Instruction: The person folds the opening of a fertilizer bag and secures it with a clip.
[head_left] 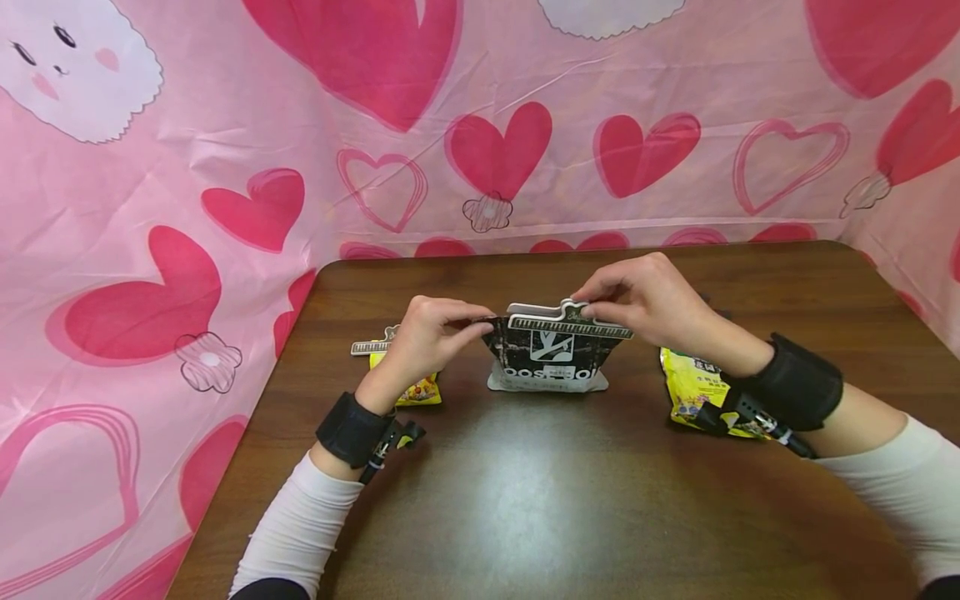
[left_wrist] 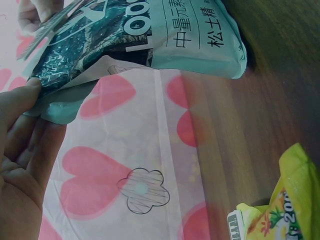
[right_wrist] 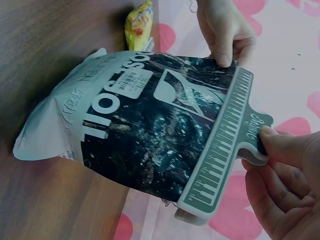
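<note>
A black and white bag (head_left: 551, 358) with white lettering stands upright on the table. Across its top edge lies a long clip (right_wrist: 220, 150) printed with piano keys. My right hand (head_left: 645, 296) pinches the clip's handle tabs between thumb and fingers. With thumb and fingertips, my left hand (head_left: 438, 333) pinches the bag's top left corner, just beside the clip's end. In the left wrist view the bag's top corner (left_wrist: 62, 107) shows a pale inner side between the fingers.
To the left lies a small yellow bag (head_left: 420, 392) with another piano-key clip (head_left: 367, 347) at its top, partly behind my left hand. A yellow packet (head_left: 693, 387) lies on the right, under my right forearm. All rest on the brown wooden table (head_left: 510, 492); a pink heart-patterned cloth (head_left: 570, 167) hangs behind.
</note>
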